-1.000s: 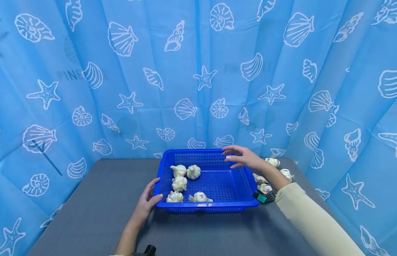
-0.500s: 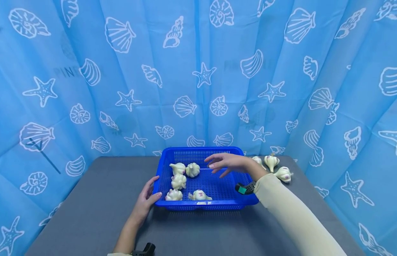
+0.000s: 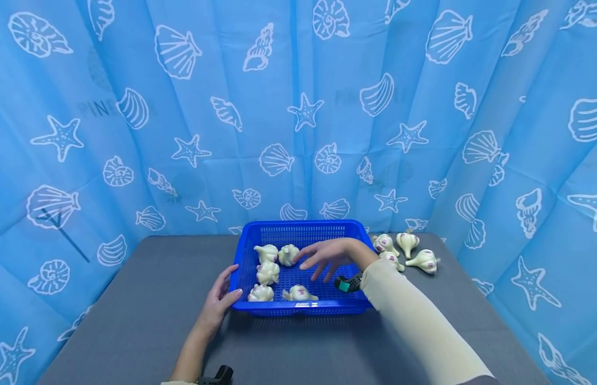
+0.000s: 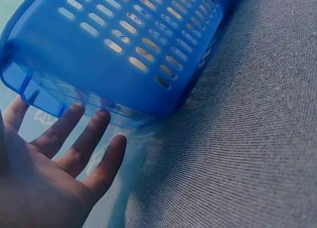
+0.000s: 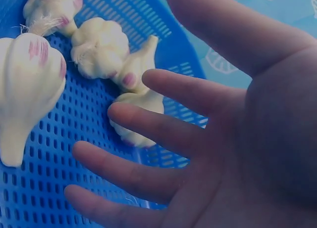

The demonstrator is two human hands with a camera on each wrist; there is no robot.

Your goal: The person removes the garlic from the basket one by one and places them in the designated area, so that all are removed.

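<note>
A blue plastic basket (image 3: 308, 305) with slotted walls stands on the table. Several garlic bulbs lie inside it, among them one bulb (image 3: 268, 273) in the left group and another (image 3: 299, 293) near the front wall. At the left rim, my left hand (image 3: 216, 307) touches the basket with thumb and index finger; its other fingers stretch out loosely beside the wall in the left wrist view. Over the basket's interior hovers my right hand (image 3: 327, 255), fingers spread and nothing in them. It partly covers the back garlic bulb (image 3: 287, 255) in the head view.
Several more garlic bulbs lie on the grey table (image 3: 173, 278) right of the basket, including one bulb (image 3: 423, 261) farthest right. A blue curtain (image 3: 298, 176) with white shell prints hangs behind the table and along its sides.
My right hand has moved left and lower over the basket, uncovering the garlic bulbs on the right of the table. My left hand stays at the rim; the bulbs inside look unmoved.
</note>
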